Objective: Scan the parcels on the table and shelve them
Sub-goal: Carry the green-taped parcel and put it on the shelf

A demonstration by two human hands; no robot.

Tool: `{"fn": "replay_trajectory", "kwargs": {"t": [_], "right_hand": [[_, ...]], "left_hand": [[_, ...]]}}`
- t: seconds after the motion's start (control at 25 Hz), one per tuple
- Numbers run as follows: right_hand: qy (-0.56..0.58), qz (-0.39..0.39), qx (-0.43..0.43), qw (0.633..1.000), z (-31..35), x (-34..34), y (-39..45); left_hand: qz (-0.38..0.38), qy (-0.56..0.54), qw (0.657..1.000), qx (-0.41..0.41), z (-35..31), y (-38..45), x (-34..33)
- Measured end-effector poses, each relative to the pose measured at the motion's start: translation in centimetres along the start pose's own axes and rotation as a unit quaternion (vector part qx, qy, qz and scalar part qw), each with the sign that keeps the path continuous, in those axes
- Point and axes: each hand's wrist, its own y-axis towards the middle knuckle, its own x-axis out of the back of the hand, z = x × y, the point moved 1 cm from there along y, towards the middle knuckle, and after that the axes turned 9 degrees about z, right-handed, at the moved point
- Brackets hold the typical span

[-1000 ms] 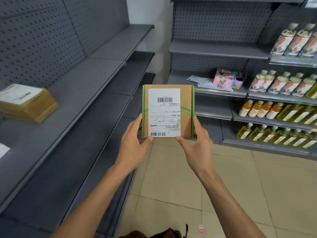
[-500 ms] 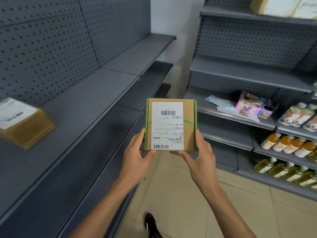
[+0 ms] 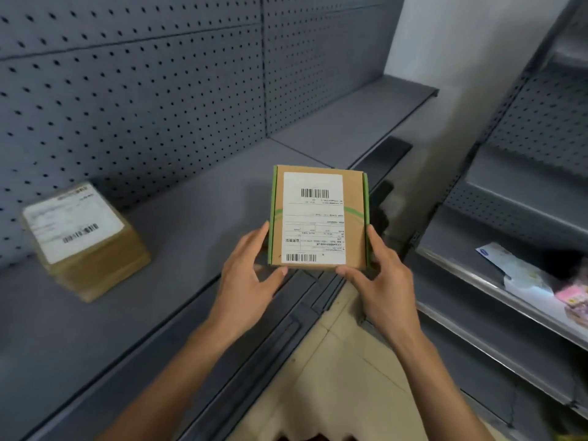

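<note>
Two hands, my left hand point(image 3: 246, 278) and right hand point(image 3: 383, 281), pinch the box point(image 3: 318, 218) by its side edges above the shelf point(image 3: 197, 224); it seems light, stiff cardboard.

Both forearms are bare from wrist to the frame's lower edge, with no sleeve cuff showing. The left hand point(image 3: 246, 278) and the right hand point(image 3: 383, 283) wear no gloves, rings, watch or wristband. Fingernails are short and plain. At the bottom edge a dark, blurred strip of clothing is too indistinct to identify.
</note>
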Motion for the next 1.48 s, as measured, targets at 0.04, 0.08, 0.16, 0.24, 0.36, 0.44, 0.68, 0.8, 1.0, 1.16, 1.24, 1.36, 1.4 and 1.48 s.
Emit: {"fn": "replay_trajectory", "kwargs": {"t": [0.04, 0.08, 0.16, 0.24, 0.36, 0.44, 0.68, 0.8, 1.0, 1.16, 1.24, 1.36, 1.4, 1.48], "right_hand": [[-0.001, 0.023, 0.009, 1.0, 0.4, -0.7, 1.9], [-0.004, 0.048, 0.022, 0.999, 0.8, -1.5, 3.9], [-0.007, 0.088, 0.048, 0.995, 1.2, -2.6, 7.2], [-0.007, 0.137, 0.077, 0.987, 1.6, -3.9, 10.8], [0.001, 0.202, 0.122, 0.972, 1.6, -5.9, 16.2], [0.015, 0.246, 0.142, 0.959, 1.3, -7.1, 19.4], [0.008, 0.363, 0.181, 0.914, 1.2, -10.1, 28.1], [-0.007, 0.404, 0.196, 0.894, 1.8, -11.5, 29.9], [-0.025, 0.397, 0.242, 0.885, 3.1, -12.9, 31.6], [-0.038, 0.373, 0.256, 0.891, 3.4, -14.2, 32.4], [-0.041, 0.369, 0.26, 0.892, 3.5, -15.0, 33.1], [-0.047, 0.385, 0.239, 0.89, 3.0, -15.9, 34.1], [-0.046, 0.388, 0.238, 0.889, 2.9, -16.2, 34.2], [-0.041, 0.391, 0.244, 0.886, 2.7, -16.4, 34.2]], "left_hand": [[-0.021, 0.009, 1.0, 0.01, 0.5, 0.8, 0.6], [-0.042, 0.02, 0.999, 0.026, 1.0, 1.5, 1.2], [-0.072, 0.058, 0.994, 0.056, 1.8, 2.5, 2.3], [-0.104, 0.114, 0.985, 0.08, 2.6, 3.4, 3.4], [-0.139, 0.168, 0.968, 0.124, 3.7, 5.2, 4.3], [-0.166, 0.173, 0.959, 0.153, 4.2, 6.5, 4.2], [-0.234, 0.155, 0.935, 0.218, 4.9, 9.0, 3.4], [-0.27, 0.161, 0.92, 0.232, 5.0, 9.3, 3.2], [-0.311, 0.145, 0.901, 0.267, 5.5, 11.0, 3.6], [-0.34, 0.131, 0.888, 0.279, 6.4, 12.5, 4.3], [-0.345, 0.128, 0.884, 0.287, 6.9, 13.3, 4.5], [-0.354, 0.116, 0.882, 0.289, 7.3, 13.9, 4.7], [-0.358, 0.113, 0.882, 0.286, 7.4, 13.9, 4.8], [-0.361, 0.115, 0.881, 0.283, 7.6, 13.8, 4.8]]}}
